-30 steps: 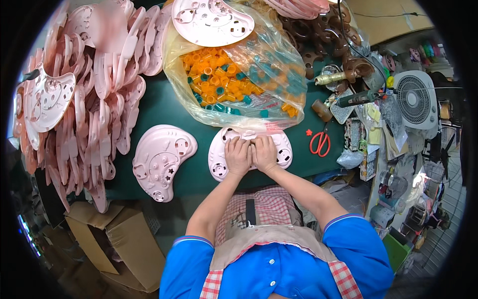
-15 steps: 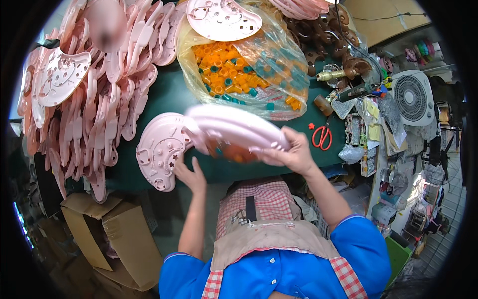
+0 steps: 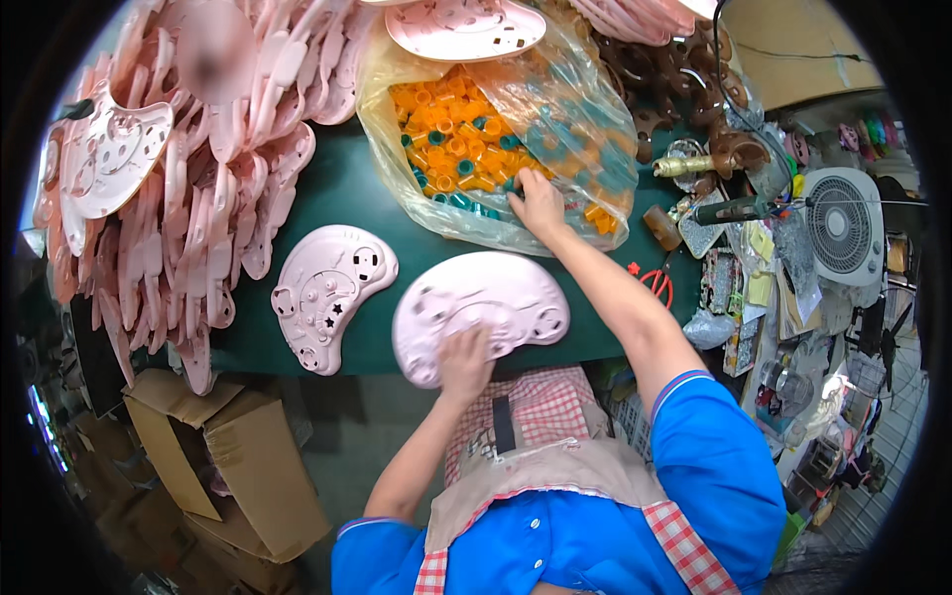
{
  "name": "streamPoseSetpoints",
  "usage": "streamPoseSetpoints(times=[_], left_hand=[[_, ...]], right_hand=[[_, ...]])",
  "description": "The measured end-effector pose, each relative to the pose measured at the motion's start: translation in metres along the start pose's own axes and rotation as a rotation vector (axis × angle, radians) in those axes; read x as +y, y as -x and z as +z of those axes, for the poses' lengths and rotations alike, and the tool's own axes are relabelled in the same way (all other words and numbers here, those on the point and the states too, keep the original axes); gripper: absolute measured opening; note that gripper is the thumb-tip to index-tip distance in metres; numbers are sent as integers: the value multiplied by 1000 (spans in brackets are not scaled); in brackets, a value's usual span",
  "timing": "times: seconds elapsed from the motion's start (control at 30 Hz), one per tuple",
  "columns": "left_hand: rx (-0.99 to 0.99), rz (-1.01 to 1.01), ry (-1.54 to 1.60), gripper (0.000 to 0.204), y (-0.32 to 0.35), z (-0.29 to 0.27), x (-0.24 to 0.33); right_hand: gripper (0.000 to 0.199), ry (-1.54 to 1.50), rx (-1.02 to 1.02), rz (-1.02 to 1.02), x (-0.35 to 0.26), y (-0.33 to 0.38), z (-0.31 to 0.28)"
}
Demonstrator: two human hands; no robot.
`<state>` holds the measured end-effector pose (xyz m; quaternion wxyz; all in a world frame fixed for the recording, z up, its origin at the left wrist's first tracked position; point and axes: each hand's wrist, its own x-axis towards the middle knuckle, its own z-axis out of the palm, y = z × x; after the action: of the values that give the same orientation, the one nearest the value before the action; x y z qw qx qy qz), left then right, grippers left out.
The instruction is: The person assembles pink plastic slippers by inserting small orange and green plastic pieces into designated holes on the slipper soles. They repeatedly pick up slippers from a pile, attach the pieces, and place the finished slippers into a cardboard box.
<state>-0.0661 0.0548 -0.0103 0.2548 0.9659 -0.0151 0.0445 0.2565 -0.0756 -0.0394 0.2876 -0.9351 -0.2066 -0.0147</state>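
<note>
My left hand [image 3: 465, 365] grips the near, inward-curved edge of a pink curved plastic panel [image 3: 491, 283], its fingers lying over the moulded face. The panel rests on the green tabletop, raised details and cutouts showing. My right hand [image 3: 538, 206] reaches over the mouth of a clear plastic bag [image 3: 466, 226], thumb and fingers apart at the small plastic caps. Orange caps [image 3: 446, 129] and teal caps [image 3: 476, 205] fill the bag. To the left lies a second curved pink panel [image 3: 332, 288] with star-shaped holes, touched by neither hand.
Stacked pink panels [image 3: 198, 218] crowd the left side. Another pink panel [image 3: 466, 28] sits behind the bag, near brown plastic parts [image 3: 684, 59]. Red-handled scissors [image 3: 659, 286] lie at right, near a fan [image 3: 843, 223]. A cardboard box [image 3: 253, 476] stands below the table's left edge.
The panel held up in my right hand now lies on the table under my left hand. My right hand has let go and moved to the bag; my left hand shifted right.
</note>
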Motion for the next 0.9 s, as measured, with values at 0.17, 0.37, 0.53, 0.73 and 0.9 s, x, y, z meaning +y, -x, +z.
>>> streamPoseSetpoints(times=[0.17, 0.37, 0.53, 0.73, 0.9], left_hand=[[74, 169, 287, 44, -102, -2, 2], [175, -53, -86, 30, -263, -24, -82], [-83, -55, -258, 27, -286, -11, -96], [-50, -85, -218, 31, -278, -19, -88], [295, 155, 103, 32, -224, -36, -44]], right_hand=[[31, -440, -64, -100, -17, 18, -67], [29, -115, -407, -429, -22, 122, -49], [33, -78, -424, -248, -26, 124, -53], [30, -92, 15, -68, -19, 2, -34], [30, -81, -81, -31, -11, -12, -17]])
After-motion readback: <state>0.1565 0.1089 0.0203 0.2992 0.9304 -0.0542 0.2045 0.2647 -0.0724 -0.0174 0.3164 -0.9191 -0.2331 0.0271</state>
